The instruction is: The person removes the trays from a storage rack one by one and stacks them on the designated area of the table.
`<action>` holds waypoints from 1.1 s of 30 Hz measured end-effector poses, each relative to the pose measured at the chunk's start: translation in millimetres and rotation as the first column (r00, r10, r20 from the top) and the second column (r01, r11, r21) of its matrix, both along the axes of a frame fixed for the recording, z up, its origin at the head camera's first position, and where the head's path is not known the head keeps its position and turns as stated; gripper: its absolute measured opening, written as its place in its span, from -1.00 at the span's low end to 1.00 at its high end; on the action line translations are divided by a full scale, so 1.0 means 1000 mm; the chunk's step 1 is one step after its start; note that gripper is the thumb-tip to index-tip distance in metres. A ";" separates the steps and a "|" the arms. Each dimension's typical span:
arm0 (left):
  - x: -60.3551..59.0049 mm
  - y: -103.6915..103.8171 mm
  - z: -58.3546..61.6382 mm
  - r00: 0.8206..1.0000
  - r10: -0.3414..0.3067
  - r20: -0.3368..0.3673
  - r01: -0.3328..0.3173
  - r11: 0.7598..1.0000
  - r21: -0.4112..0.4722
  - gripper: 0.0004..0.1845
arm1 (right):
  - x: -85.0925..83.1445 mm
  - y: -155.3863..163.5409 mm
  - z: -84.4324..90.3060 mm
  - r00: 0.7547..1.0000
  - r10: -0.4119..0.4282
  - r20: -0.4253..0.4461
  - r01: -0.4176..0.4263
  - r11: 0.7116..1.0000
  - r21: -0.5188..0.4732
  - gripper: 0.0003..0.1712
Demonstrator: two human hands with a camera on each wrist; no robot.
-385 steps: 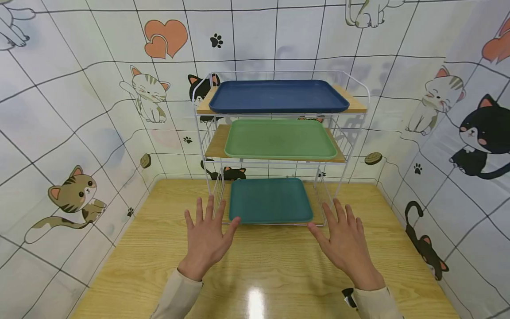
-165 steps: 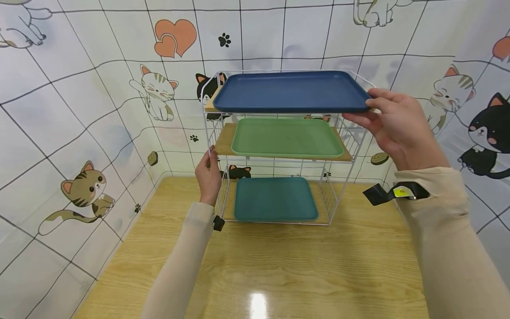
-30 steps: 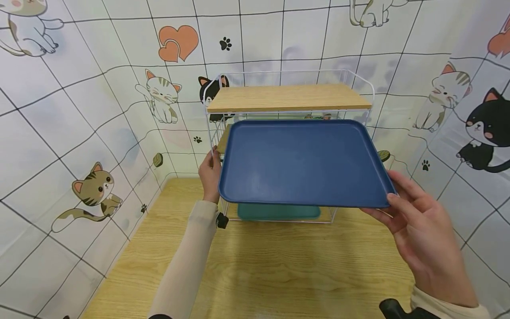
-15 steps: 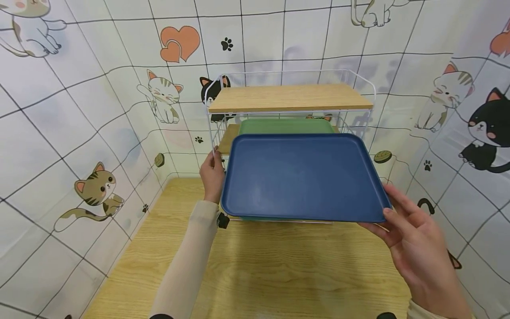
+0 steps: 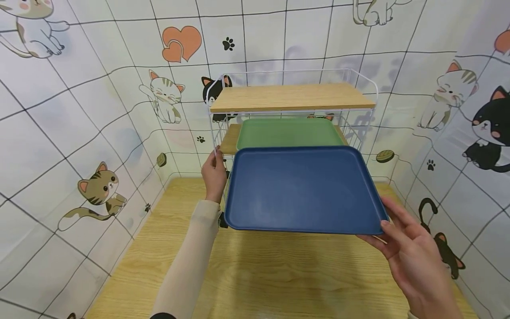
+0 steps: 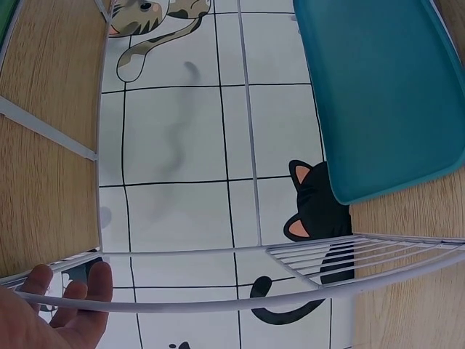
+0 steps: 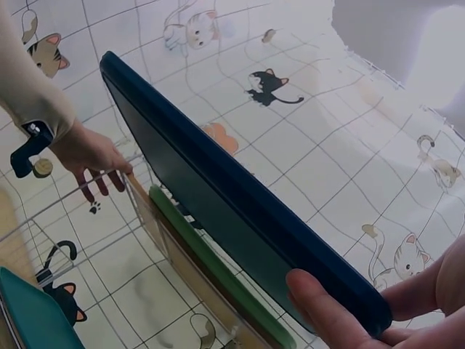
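R hand fingers clamped on near-right corner of blue tray: thumb on top of rim, other fingers under it. Tray in mid-air, roughly level, in front of wire rack, above the wooden surface. L hand fingers curled round rack's front-left upright post, just left of tray's left edge. Behind tray: green tray on middle shelf. Top shelf is a bare wood board. Teal tray lies on bottom level, seen from L wrist cam.
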State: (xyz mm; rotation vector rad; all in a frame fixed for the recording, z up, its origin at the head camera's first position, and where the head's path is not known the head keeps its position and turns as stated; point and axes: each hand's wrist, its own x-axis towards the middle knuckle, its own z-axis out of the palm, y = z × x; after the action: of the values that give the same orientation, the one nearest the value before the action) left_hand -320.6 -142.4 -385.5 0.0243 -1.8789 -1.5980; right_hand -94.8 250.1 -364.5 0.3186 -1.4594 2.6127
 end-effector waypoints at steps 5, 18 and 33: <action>-0.002 0.000 -0.001 1.000 -0.004 0.002 0.004 1.000 0.002 -0.62 | 0.002 0.001 -0.008 1.000 0.004 -0.023 -0.005 1.000 -0.019 -0.40; 0.000 -0.001 -0.001 1.000 0.001 0.007 -0.001 1.000 -0.002 -0.62 | 0.006 0.001 -0.029 0.999 0.016 0.045 -0.014 0.999 -0.036 -0.43; 0.001 -0.001 0.000 1.000 -0.027 0.009 0.027 1.000 -0.001 -0.61 | 0.005 0.001 -0.048 0.987 -0.032 0.157 0.023 0.998 0.063 -0.32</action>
State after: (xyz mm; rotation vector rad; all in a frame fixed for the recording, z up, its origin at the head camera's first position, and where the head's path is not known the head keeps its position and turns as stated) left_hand -319.2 -143.4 -385.7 0.0055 -1.8952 -1.6173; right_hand -89.5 250.9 -413.0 0.0986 -1.5817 2.6283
